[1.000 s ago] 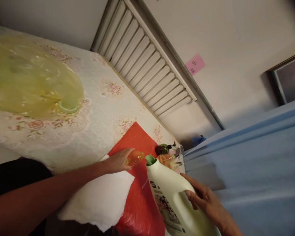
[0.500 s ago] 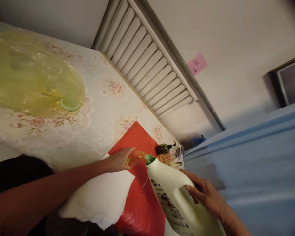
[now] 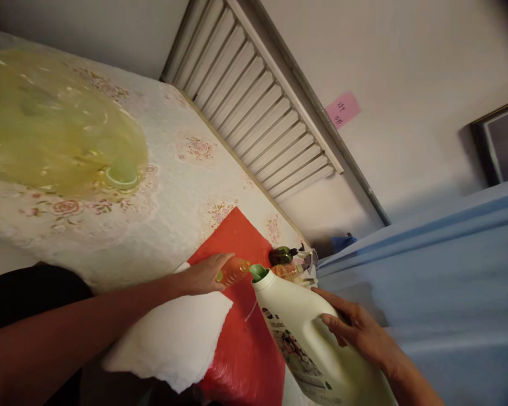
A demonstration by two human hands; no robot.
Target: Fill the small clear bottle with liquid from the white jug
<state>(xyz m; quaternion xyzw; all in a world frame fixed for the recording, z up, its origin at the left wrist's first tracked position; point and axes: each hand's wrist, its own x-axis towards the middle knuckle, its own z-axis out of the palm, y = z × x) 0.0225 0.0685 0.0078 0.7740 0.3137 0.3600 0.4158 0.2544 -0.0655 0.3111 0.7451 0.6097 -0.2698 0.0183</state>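
Note:
My left hand (image 3: 203, 274) is closed around a small orange bottle (image 3: 232, 272) that rests over a red bag (image 3: 241, 344). My right hand (image 3: 358, 331) grips the handle of a large pale jug (image 3: 300, 332), tilted so its green spout (image 3: 258, 273) sits right beside the small bottle's end. Just behind the spout stand a dark green pump bottle (image 3: 281, 255) and another orange bottle (image 3: 288, 271).
A white foam sheet (image 3: 173, 338) lies under my left forearm. The table has a floral cloth (image 3: 178, 192) with a yellow-green plastic cover (image 3: 55, 135) at the left. A slatted radiator (image 3: 258, 113) lines the wall; blue fabric (image 3: 440, 282) fills the right.
The jug has slid slightly down and to the right with my right hand. My left hand and the small bottle have stayed in place.

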